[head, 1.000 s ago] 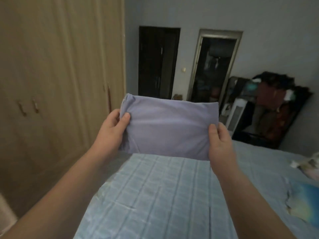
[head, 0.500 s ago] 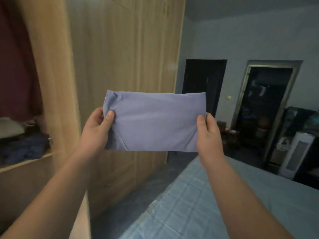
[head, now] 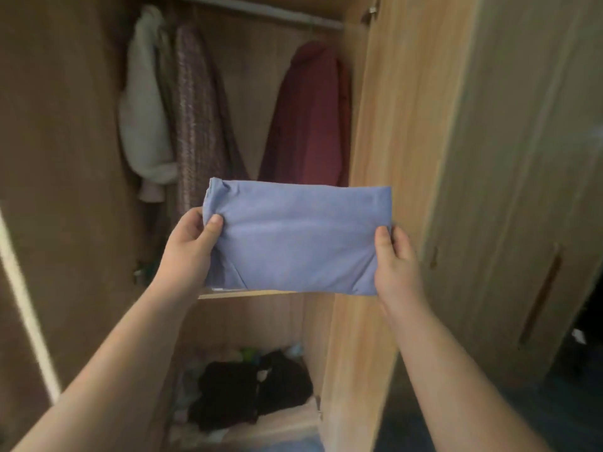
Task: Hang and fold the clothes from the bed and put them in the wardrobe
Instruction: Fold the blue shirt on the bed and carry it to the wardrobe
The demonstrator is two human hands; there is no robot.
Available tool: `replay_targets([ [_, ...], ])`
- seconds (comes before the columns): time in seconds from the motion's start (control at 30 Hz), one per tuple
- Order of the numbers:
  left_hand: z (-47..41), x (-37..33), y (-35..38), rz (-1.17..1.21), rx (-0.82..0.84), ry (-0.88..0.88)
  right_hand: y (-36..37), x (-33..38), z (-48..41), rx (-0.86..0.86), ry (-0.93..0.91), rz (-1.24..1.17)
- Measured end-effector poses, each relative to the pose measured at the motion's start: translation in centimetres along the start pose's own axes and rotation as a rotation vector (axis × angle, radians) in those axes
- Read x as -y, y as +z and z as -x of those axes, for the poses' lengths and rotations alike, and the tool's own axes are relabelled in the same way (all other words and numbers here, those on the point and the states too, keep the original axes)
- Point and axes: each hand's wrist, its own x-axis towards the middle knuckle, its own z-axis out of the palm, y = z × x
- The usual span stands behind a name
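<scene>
A folded light-blue garment (head: 298, 239) is held flat in the air in front of the open wardrobe (head: 385, 158). My left hand (head: 191, 246) pinches its left edge, thumb on top. My right hand (head: 396, 261) pinches its right edge the same way. The garment hangs just above and in front of the wardrobe's wooden shelf (head: 248, 293), whose surface it hides.
A hanging rail (head: 261, 9) carries a white garment (head: 143, 115), a patterned one (head: 195, 125) and a dark red one (head: 310, 119). Dark clothes (head: 251, 389) lie heaped in the lower compartment. Closed wardrobe doors (head: 522, 158) stand at the right; an open door edge (head: 26, 305) is at the left.
The view has swung left from the bed to the open wardrobe. Both hands still hold the folded garment the same way, now in front of the shelf.
</scene>
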Motion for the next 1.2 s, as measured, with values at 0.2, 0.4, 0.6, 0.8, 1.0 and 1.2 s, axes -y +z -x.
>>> replay_targets([
  [0.2, -2.6, 2.6, -7.3, -0.133, -0.201, -0.012, 10.7, -5.3, -1.9, 0.147, 0.073, -0.029],
  [0.4, -8.3, 7.6, -7.2, -0.214, -0.274, -0.048, 15.2, -11.9, -6.5, 0.167, 0.139, -0.049],
  [0.6, -16.4, 15.6, -3.9, -0.266, -0.27, -0.085, 17.8, -19.8, -13.5, 0.202, 0.14, -0.042],
  [0.8, -22.9, 23.7, -2.4, -0.362, -0.296, -0.18, 21.0, -28.7, -18.8, 0.242, 0.143, 0.039],
  [1.0, -26.5, 31.0, -2.0, -0.488, -0.307, -0.296, 24.7, -36.2, -21.3, 0.302, 0.188, 0.165],
  [1.2, -29.6, 39.5, -2.9, -0.549, -0.279, -0.406, 28.0, -43.8, -23.1, 0.346, 0.249, 0.29],
])
